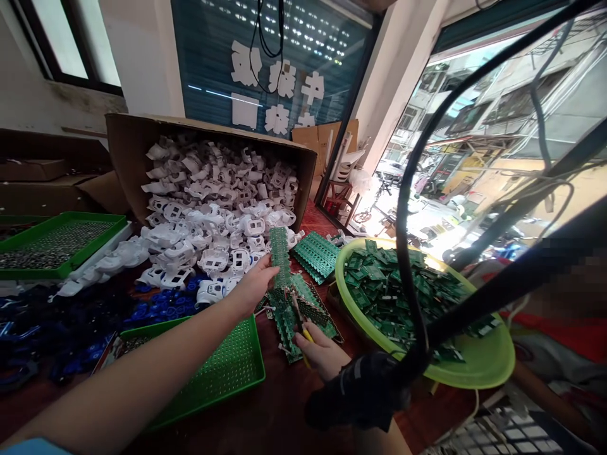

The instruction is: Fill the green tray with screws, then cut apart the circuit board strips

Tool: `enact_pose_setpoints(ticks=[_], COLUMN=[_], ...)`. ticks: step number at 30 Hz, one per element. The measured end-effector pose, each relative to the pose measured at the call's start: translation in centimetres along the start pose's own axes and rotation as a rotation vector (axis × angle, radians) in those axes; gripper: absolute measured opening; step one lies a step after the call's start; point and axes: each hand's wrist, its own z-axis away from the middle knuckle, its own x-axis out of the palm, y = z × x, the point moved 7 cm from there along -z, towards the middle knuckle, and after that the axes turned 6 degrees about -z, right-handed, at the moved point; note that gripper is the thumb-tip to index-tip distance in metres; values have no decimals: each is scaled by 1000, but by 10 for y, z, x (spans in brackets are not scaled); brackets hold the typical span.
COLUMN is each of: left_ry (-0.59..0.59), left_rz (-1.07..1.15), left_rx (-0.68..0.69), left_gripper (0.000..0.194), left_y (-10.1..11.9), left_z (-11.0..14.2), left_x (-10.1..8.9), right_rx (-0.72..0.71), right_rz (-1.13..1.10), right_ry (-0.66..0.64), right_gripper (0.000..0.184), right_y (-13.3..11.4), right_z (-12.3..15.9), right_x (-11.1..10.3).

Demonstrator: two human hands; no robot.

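Observation:
My left hand (258, 284) is closed on the edge of a long green circuit board panel (279, 249), which it holds raised. Yellow-handled pliers (307, 333) are gripped in my right hand (322, 351); their jaws reach towards the lower part of that panel, and whether they touch it I cannot tell. Under and beside both hands lie more circuit board panels (310, 297) in a loose pile. Behind these is a neat stack of green panels (317, 254). A black lamp arm hides my right wrist.
To the right a yellow-green basin (497, 366) holds many small circuit boards. A green tray (227, 363) lies below my left forearm. White plastic shells (222, 215) spill from a cardboard box (306, 183). Blue parts (165, 304) and another green tray (71, 268) are at left. The black lamp arm (455, 322) crosses the right foreground.

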Motion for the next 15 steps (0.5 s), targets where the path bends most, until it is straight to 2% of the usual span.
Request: enact_pose_setpoints(ticks=[7,11,15], left_ry=[-74,-64,-80], left_rz=[61,52,10], left_rx=[-59,-76,-3], left_gripper=[35,37,37], left_y=[-12,-13,-8], left_z=[10,14,19], left_x=[7,9,14], right_rx=[53,49,-11], right_rz=[-124,-90,-68], right_ry=[-140,-122,-50], right_gripper=[33,33,35], right_y=[-31,-40,-43], right_z=[5,7,8], right_x=[13,11,8])
